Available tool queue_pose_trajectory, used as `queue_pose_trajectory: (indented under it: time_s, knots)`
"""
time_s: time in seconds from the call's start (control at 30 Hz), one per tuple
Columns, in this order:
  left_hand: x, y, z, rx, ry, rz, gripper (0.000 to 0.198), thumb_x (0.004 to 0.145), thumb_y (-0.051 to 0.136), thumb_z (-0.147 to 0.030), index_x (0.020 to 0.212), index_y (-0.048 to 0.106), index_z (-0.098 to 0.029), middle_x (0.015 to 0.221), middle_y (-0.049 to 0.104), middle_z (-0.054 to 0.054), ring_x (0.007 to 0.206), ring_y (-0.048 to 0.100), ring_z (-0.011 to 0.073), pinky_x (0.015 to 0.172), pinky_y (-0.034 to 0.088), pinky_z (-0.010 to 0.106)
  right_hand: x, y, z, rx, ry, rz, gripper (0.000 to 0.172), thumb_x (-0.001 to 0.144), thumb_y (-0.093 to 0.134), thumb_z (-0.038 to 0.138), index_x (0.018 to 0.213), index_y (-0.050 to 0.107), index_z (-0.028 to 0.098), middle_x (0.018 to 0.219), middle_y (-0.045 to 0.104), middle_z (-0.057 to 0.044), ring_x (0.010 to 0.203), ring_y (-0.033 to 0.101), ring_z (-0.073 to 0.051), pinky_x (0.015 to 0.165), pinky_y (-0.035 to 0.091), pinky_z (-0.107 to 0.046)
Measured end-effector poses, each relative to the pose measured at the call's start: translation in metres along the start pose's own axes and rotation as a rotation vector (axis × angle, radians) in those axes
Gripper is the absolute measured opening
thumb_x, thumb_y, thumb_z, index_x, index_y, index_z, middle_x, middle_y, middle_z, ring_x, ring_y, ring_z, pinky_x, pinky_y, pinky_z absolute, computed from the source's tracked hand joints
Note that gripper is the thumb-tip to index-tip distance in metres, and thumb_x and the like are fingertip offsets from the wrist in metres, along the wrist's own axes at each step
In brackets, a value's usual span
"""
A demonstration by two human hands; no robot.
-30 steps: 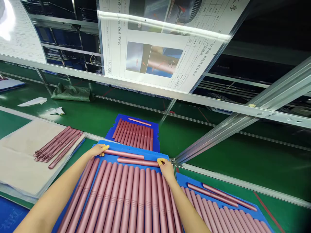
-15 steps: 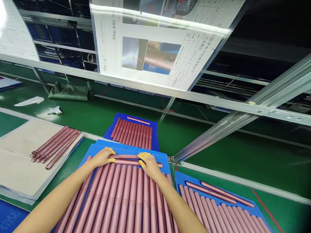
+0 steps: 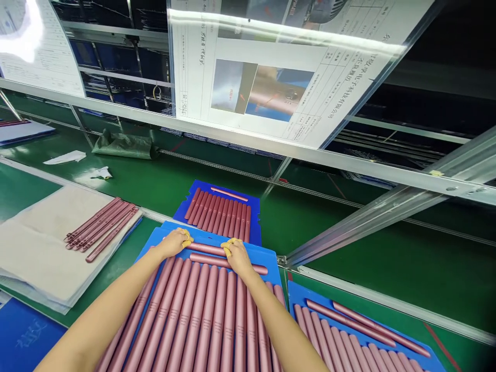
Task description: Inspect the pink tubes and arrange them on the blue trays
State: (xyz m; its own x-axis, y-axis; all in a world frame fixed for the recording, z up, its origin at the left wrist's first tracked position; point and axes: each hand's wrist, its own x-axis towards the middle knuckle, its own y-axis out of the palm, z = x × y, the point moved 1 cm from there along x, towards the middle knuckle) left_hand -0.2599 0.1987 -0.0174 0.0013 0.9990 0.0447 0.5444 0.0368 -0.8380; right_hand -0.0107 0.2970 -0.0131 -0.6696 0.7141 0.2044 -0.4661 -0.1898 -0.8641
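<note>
A pink metal tube (image 3: 207,248) lies crosswise near the far edge of a blue board (image 3: 267,257), held at both ends. My left hand (image 3: 176,243) pinches its left end, with yellow covers on the fingertips. At its right end, my right hand (image 3: 235,254) has its covered fingers closed round it. A second crosswise tube (image 3: 228,262) rests just nearer to me, passing partly behind my right hand. Below these, a row of pink tubes (image 3: 194,315) lies side by side on the board, pointing away from me; my forearms cover some of them.
To the right is another blue board with tubes (image 3: 352,341); a smaller one (image 3: 220,212) lies beyond. Thin pink strips (image 3: 103,227) rest on a beige sheet (image 3: 42,243) at left. A metal rail (image 3: 248,137) and slanted post (image 3: 360,227) cross above the green table (image 3: 147,181).
Both hands keep hold of the crosswise tube, which has turned so its ridged lines now show. It sits slightly farther from the second crosswise tube. The view has shifted a little left.
</note>
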Motion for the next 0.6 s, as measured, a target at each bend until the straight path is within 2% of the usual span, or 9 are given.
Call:
queue_pose_trajectory:
  time_s: [0.1,0.17,0.23,0.3,0.4,0.43,0.47,0.53,0.6]
  knots:
    - [0.004,0.000,-0.006,0.081,-0.044,-0.109,0.027,0.080,0.056,-0.027,0.101,0.070,-0.018,0.118,0.061,0.013,0.116,0.049,0.0277,0.102,0.032,0.042,0.001,0.004,0.006,-0.013,0.040,-0.068,0.026,0.081,0.047,0.015,0.093,0.070,0.018,0.095,0.064,-0.013,0.095,0.054,-0.025,0.088,0.043,-0.041]
    - [0.001,-0.003,-0.010,0.117,-0.069,-0.167,0.033,0.077,0.059,-0.025,0.108,0.067,-0.017,0.123,0.058,0.014,0.118,0.047,0.0288,0.102,0.032,0.043,-0.002,0.001,0.007,0.002,0.061,-0.113,0.026,0.078,0.050,0.015,0.096,0.068,0.018,0.098,0.064,-0.013,0.097,0.054,-0.026,0.090,0.042,-0.043]
    - [-0.011,-0.011,-0.009,0.134,-0.086,-0.217,0.036,0.076,0.059,-0.028,0.111,0.065,-0.019,0.124,0.058,0.013,0.119,0.047,0.0276,0.103,0.033,0.042,-0.012,-0.011,0.000,0.031,0.085,-0.163,0.029,0.076,0.052,0.018,0.102,0.066,0.017,0.105,0.064,-0.013,0.103,0.053,-0.026,0.094,0.040,-0.043]
    - [-0.033,-0.023,0.001,0.136,-0.116,-0.280,0.039,0.079,0.055,-0.033,0.113,0.063,-0.018,0.125,0.057,0.012,0.120,0.047,0.0269,0.104,0.031,0.041,-0.036,-0.031,-0.018,0.062,0.135,-0.228,0.033,0.077,0.052,0.025,0.106,0.063,0.017,0.112,0.063,-0.012,0.108,0.052,-0.025,0.099,0.037,-0.043]
    - [-0.079,-0.038,0.039,0.112,-0.230,-0.392,0.052,0.082,0.044,-0.042,0.118,0.057,-0.007,0.124,0.056,0.020,0.118,0.047,0.0309,0.104,0.032,0.045,-0.102,-0.069,-0.054,0.094,0.295,-0.342,0.040,0.078,0.046,0.040,0.107,0.062,0.017,0.112,0.063,-0.013,0.108,0.054,-0.026,0.097,0.041,-0.047]
    - [-0.095,-0.039,0.056,0.092,-0.299,-0.424,0.055,0.081,0.043,-0.043,0.117,0.056,-0.004,0.120,0.057,0.022,0.115,0.050,0.0326,0.101,0.034,0.047,-0.131,-0.078,-0.064,0.100,0.360,-0.373,0.042,0.077,0.044,0.043,0.104,0.062,0.016,0.108,0.065,-0.014,0.102,0.058,-0.027,0.092,0.045,-0.048]
    - [-0.110,-0.038,0.073,0.009,-0.426,-0.451,0.056,0.076,0.046,-0.045,0.114,0.057,-0.005,0.116,0.059,0.022,0.112,0.052,0.0332,0.099,0.037,0.046,-0.162,-0.085,-0.072,0.114,0.424,-0.389,0.043,0.077,0.042,0.045,0.101,0.063,0.016,0.103,0.067,-0.014,0.094,0.062,-0.026,0.085,0.049,-0.047]
    - [-0.136,-0.029,0.100,-0.231,-0.642,-0.407,0.055,0.069,0.053,-0.047,0.109,0.058,-0.010,0.103,0.065,0.016,0.099,0.060,0.0309,0.088,0.046,0.042,-0.222,-0.089,-0.079,0.178,0.550,-0.394,0.044,0.074,0.042,0.048,0.094,0.065,0.016,0.094,0.069,-0.014,0.086,0.065,-0.026,0.076,0.054,-0.043]
    - [-0.153,-0.018,0.110,-0.373,-0.713,-0.368,0.053,0.068,0.052,-0.049,0.106,0.058,-0.012,0.083,0.066,0.010,0.078,0.063,0.0258,0.072,0.052,0.037,-0.272,-0.079,-0.077,0.387,0.757,-0.338,0.042,0.068,0.051,0.051,0.089,0.066,0.018,0.085,0.071,-0.010,0.081,0.066,-0.025,0.071,0.055,-0.038]
